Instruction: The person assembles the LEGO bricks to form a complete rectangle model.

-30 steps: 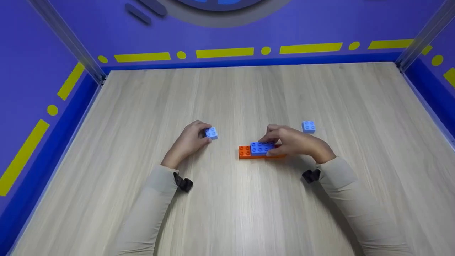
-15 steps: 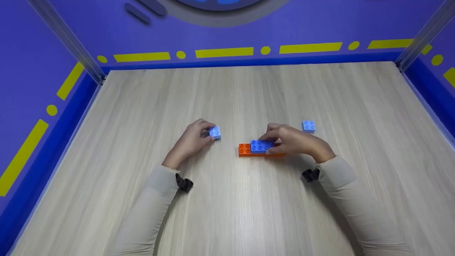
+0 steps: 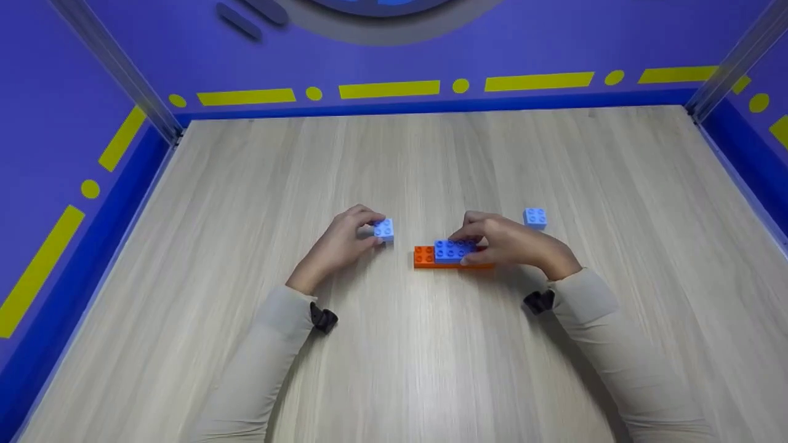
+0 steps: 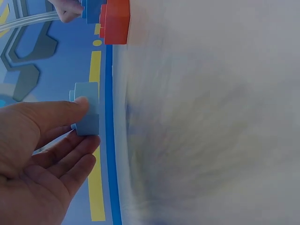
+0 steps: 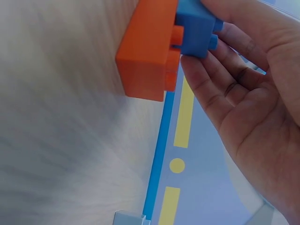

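My left hand (image 3: 341, 246) pinches a small light-blue building block (image 3: 384, 230) between thumb and fingers, left of the orange block. In the left wrist view that light-blue block (image 4: 87, 108) shows side-on, its studs facing left, under the thumb. A long orange block (image 3: 423, 257) lies on the table, with a blue block (image 3: 448, 251) stacked on its middle. My right hand (image 3: 511, 241) grips the blue block, thumb at the near side and fingers at the far side. Its palm hides the orange block's right part in the head view; the right wrist view shows that orange end (image 5: 145, 70) with bare studs.
A second light-blue block (image 3: 534, 218) sits on the wood-grain table (image 3: 394, 369) behind the right wrist. Blue-purple walls (image 3: 394, 67) with yellow dashes border the table at the back and sides. Both wrists wear black mounts (image 3: 322, 318).
My left hand has moved right with the light-blue block, nearer the orange block. The orange and blue stack has shifted slightly away, with the right hand still gripping it.
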`<act>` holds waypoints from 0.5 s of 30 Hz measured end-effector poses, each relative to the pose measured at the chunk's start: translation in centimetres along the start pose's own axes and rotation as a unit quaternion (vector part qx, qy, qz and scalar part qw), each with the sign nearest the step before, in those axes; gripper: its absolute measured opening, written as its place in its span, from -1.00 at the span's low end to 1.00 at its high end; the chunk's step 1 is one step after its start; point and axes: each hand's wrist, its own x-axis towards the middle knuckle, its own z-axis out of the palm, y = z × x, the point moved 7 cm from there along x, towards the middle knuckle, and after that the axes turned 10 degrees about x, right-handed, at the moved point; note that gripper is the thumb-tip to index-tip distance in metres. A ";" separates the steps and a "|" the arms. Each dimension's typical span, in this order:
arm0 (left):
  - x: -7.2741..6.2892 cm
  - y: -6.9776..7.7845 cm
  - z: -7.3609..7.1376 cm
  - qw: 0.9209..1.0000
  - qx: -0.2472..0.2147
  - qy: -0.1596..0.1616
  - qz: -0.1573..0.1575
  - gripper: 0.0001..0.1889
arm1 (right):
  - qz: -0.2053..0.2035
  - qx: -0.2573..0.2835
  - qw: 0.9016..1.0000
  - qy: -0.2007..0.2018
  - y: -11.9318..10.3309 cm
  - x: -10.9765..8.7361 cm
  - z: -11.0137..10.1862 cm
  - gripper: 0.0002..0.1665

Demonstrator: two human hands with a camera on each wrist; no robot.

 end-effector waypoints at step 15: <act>-0.2 3.0 0.3 0.998 -0.012 0.004 0.069 -0.62 | -0.005 -0.002 1.000 -0.001 0.2 0.1 0.1 -0.58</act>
